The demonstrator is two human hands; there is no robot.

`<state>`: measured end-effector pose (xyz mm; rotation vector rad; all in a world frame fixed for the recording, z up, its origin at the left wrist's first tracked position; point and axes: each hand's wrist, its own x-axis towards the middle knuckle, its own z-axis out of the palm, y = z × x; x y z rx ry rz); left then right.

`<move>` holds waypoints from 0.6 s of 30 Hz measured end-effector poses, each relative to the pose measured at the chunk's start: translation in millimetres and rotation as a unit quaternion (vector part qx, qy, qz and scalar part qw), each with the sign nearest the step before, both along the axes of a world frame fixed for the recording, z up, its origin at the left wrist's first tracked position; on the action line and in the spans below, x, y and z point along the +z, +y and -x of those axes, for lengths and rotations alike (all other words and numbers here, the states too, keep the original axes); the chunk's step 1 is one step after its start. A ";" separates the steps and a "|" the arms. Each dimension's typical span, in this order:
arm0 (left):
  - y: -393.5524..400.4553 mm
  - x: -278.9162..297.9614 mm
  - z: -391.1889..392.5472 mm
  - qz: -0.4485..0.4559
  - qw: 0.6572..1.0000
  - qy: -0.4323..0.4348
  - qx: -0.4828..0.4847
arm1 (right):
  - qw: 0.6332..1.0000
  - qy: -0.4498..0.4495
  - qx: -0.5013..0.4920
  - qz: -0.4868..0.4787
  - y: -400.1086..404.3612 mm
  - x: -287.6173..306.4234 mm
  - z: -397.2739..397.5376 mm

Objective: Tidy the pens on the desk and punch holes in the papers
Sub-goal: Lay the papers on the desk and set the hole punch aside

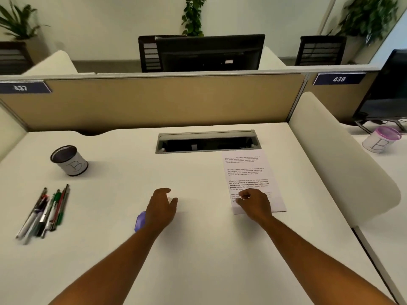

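A white desk (198, 249) fills the cubicle, closed at the back by a tan partition (171, 100) with the number tags 437 and 438, a dark monitor (209, 53) and potted plants beyond it. A printed sheet of paper (248, 177) lies flat at the right of the desk, its top edge just below the open grey cable tray (206, 142). The right hand (253, 204) rests on the sheet's lower part, fingers curled and, as far as the blur allows, pinching the paper. The left hand (161, 205) hangs relaxed over the bare middle of the desk, holding nothing; a purple hole punch (139, 221) peeks out from under its wrist, mostly hidden. Well apart at the left lies a bundle of pens (46, 212), side by side, and behind them a tilted white pen cup (70, 161) with a black rim. A white side screen (339, 155) stands at the right, a pink-lidded cup (382, 139) on the next desk beyond it.
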<state>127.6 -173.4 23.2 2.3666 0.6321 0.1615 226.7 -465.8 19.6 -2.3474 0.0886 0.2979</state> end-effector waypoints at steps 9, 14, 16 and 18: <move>101.9 -27.2 85.5 0.001 0.999 0.039 0.034 | 0.999 0.015 0.010 -0.035 88.0 -2.6 73.0; 152.5 -43.3 110.2 -0.049 0.996 0.074 -0.027 | 0.998 0.032 0.039 -0.038 144.2 -5.2 108.1; 167.1 -49.5 114.4 -0.067 0.993 0.078 -0.063 | 0.997 0.035 0.052 -0.042 168.5 -6.8 118.0; 177.5 -55.8 116.7 -0.085 0.988 0.076 -0.102 | 0.996 0.038 0.059 -0.051 193.0 -7.4 125.1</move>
